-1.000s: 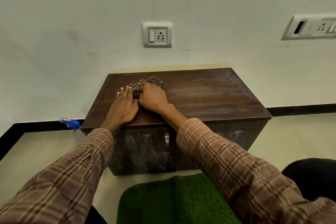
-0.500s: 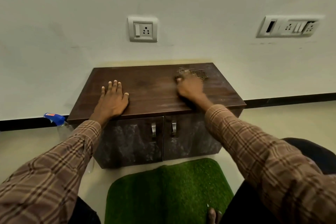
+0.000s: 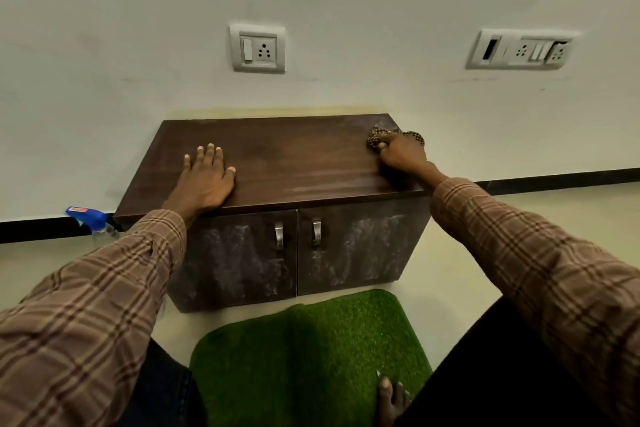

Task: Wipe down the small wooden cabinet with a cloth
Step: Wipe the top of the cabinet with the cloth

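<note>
The small dark wooden cabinet (image 3: pixel 298 166) stands against the wall, its two dusty doors shut. My left hand (image 3: pixel 204 180) lies flat on the left part of its top, fingers spread, holding nothing. My right hand (image 3: pixel 401 156) presses a brown checked cloth (image 3: pixel 375 137) onto the top near the far right corner; only the cloth's edges show past my fingers. Pale dusty streaks remain on the right side of the top.
A blue-headed spray bottle (image 3: pixel 90 220) stands on the floor left of the cabinet. A green grass-like mat (image 3: pixel 304 354) lies in front, with my bare foot (image 3: pixel 389 399) on its near right part. Two wall sockets (image 3: pixel 258 48) (image 3: pixel 521 50) sit above the cabinet.
My right hand has swept the cloth from the left-middle of the top across to the far right corner. My left hand stays flat on the left side.
</note>
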